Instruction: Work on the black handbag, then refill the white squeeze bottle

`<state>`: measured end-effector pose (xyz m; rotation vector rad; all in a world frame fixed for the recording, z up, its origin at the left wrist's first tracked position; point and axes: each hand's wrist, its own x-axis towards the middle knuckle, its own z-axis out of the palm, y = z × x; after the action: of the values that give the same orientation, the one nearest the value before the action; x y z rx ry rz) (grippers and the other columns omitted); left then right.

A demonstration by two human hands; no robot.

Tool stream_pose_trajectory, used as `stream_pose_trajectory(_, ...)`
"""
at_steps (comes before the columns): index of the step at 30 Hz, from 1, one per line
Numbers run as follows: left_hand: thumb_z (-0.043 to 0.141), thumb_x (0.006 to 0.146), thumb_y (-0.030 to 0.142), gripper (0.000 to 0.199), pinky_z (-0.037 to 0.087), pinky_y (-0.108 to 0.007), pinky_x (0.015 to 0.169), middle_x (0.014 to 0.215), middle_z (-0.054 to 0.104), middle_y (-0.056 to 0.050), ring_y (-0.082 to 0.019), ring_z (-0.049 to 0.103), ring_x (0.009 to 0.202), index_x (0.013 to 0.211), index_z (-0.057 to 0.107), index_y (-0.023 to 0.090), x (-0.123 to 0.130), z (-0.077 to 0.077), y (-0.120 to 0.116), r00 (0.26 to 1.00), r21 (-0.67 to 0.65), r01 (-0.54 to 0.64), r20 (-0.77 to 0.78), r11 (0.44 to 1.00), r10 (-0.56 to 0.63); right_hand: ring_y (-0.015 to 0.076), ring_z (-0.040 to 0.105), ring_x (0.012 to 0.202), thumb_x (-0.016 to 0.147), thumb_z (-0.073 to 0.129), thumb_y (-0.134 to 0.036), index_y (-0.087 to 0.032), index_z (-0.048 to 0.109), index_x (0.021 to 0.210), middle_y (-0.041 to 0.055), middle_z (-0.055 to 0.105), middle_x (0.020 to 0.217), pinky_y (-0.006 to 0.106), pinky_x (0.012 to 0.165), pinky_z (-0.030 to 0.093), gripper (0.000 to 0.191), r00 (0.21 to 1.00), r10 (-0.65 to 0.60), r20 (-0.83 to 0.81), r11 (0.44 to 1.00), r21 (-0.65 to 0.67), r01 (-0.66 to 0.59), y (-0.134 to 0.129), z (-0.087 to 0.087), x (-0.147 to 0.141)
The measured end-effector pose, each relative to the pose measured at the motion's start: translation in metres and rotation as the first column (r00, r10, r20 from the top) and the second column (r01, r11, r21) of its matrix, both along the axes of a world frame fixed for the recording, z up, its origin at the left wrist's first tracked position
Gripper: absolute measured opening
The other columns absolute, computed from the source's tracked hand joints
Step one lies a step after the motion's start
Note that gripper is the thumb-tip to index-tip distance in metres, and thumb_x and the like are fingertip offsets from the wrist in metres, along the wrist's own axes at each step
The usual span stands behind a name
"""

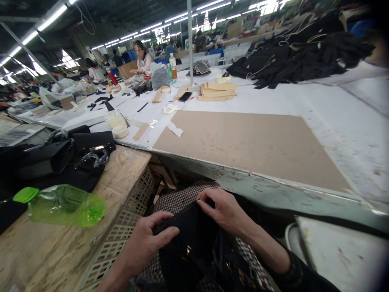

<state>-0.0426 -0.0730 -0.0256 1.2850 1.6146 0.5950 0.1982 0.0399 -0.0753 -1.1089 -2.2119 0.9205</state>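
A black bag (182, 239) with small gold-coloured metal fittings lies across my lap, over a checked cloth (179, 198). My left hand (152, 237) grips the bag's edge on its left side, thumb on top and fingers hidden behind the material. At the upper edge of the bag, my right hand (217, 207) pinches the rim between thumb and index finger. The lower part of the bag runs out of the bottom of the view, and its inside is dark.
A green bottle (60, 205) lies on the wooden table (39, 247) at left, by black bags (54, 158). Ahead, a white worktable (261, 97) bears a brown board (243, 142), a glue container (117, 121), a phone (185, 96) and black pieces (288, 61). People work farther back.
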Motion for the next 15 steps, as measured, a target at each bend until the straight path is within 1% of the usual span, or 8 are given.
stream_pose_trajectory(1, 0.072, 0.087, 0.048, 0.04, 0.051, -0.026, 0.084, 0.104, 0.078, -0.001, -0.022, 0.069, 0.097, 0.118, 0.074, 0.022, 0.001, 0.003, 0.004, 1.0, 0.0, 0.019, -0.004, 1.0, -0.019, 0.0241, 0.066, 0.085, 0.094, 0.059, -0.022, -0.02, 0.065, 0.082, 0.0048, 0.075, 0.086, 0.039, 0.083, 0.046, 0.013, 1.0, -0.008, -0.006, 1.0, 0.002, 0.008, 0.0, -0.001, 0.0)
stream_pose_trajectory(3, 0.07, 0.089, 0.049, 0.036, 0.05, -0.026, 0.083, 0.104, 0.078, -0.001, -0.022, 0.068, 0.098, 0.114, 0.075, 0.023, 0.003, 0.006, 0.012, 0.998, 0.007, 0.056, -0.027, 0.998, -0.055, 0.0237, 0.066, 0.085, 0.093, 0.06, -0.022, -0.021, 0.063, 0.08, 0.0044, 0.075, 0.088, 0.039, 0.083, 0.046, 0.013, 0.999, -0.024, -0.023, 1.0, 0.004, 0.024, -0.001, -0.004, 0.002)
stream_pose_trajectory(6, 0.059, 0.095, 0.049, 0.035, 0.047, -0.026, 0.074, 0.092, 0.075, 0.0, -0.019, 0.066, 0.086, 0.099, 0.078, 0.02, 0.007, 0.006, 0.02, 0.995, 0.007, 0.093, -0.044, 0.996, -0.092, 0.0225, 0.067, 0.088, 0.092, 0.061, -0.023, -0.022, 0.061, 0.077, 0.0032, 0.076, 0.093, 0.037, 0.083, 0.047, 0.015, 0.997, -0.044, -0.07, 0.999, -0.005, 0.044, -0.002, -0.006, 0.006)
stream_pose_trajectory(10, 0.057, 0.095, 0.046, 0.036, 0.039, -0.024, 0.063, 0.072, 0.064, 0.003, -0.015, 0.057, 0.07, 0.084, 0.075, 0.017, 0.004, 0.002, 0.025, 0.989, 0.012, 0.091, -0.117, 0.996, -0.089, 0.0218, 0.069, 0.087, 0.09, 0.064, -0.022, -0.023, 0.06, 0.074, 0.0019, 0.077, 0.091, 0.036, 0.083, 0.047, 0.016, 0.996, -0.036, -0.084, 0.999, 0.006, 0.036, -0.004, -0.005, 0.005)
stream_pose_trajectory(11, 0.057, 0.095, 0.046, 0.036, 0.037, -0.024, 0.061, 0.069, 0.061, 0.003, -0.014, 0.055, 0.067, 0.08, 0.074, 0.017, 0.002, 0.002, 0.026, 0.984, 0.01, 0.102, -0.149, 0.995, -0.099, 0.0219, 0.069, 0.086, 0.089, 0.064, -0.021, -0.022, 0.06, 0.074, 0.0019, 0.077, 0.09, 0.036, 0.083, 0.047, 0.016, 0.997, -0.032, -0.07, 0.999, 0.012, 0.033, -0.004, -0.005, 0.004)
stream_pose_trajectory(13, 0.056, 0.095, 0.045, 0.038, 0.034, -0.024, 0.059, 0.064, 0.057, 0.004, -0.014, 0.054, 0.064, 0.072, 0.069, 0.018, -0.001, 0.004, 0.028, 0.953, 0.003, 0.164, -0.257, 0.986, -0.158, 0.0226, 0.068, 0.086, 0.089, 0.063, -0.019, -0.022, 0.061, 0.075, 0.0023, 0.076, 0.088, 0.037, 0.083, 0.046, 0.015, 0.998, -0.037, -0.045, 0.999, 0.016, 0.037, -0.005, -0.006, -0.001)
stream_pose_trajectory(14, 0.054, 0.096, 0.044, 0.039, 0.033, -0.025, 0.059, 0.063, 0.057, 0.003, -0.015, 0.055, 0.064, 0.07, 0.067, 0.018, -0.002, 0.006, 0.03, 0.919, -0.003, 0.213, -0.339, 0.977, -0.201, 0.023, 0.067, 0.085, 0.09, 0.062, -0.019, -0.022, 0.062, 0.076, 0.0027, 0.076, 0.087, 0.038, 0.083, 0.046, 0.014, 0.999, -0.04, -0.034, 0.999, 0.018, 0.04, -0.006, -0.006, -0.004)
stream_pose_trajectory(15, 0.052, 0.097, 0.044, 0.039, 0.032, -0.026, 0.06, 0.064, 0.059, 0.002, -0.017, 0.058, 0.065, 0.07, 0.066, 0.019, -0.001, 0.009, 0.032, 0.866, -0.013, 0.269, -0.434, 0.963, -0.248, 0.0233, 0.067, 0.085, 0.09, 0.062, -0.019, -0.022, 0.062, 0.077, 0.003, 0.075, 0.085, 0.038, 0.083, 0.046, 0.013, 0.999, -0.043, -0.024, 0.999, 0.02, 0.043, -0.006, -0.006, -0.006)
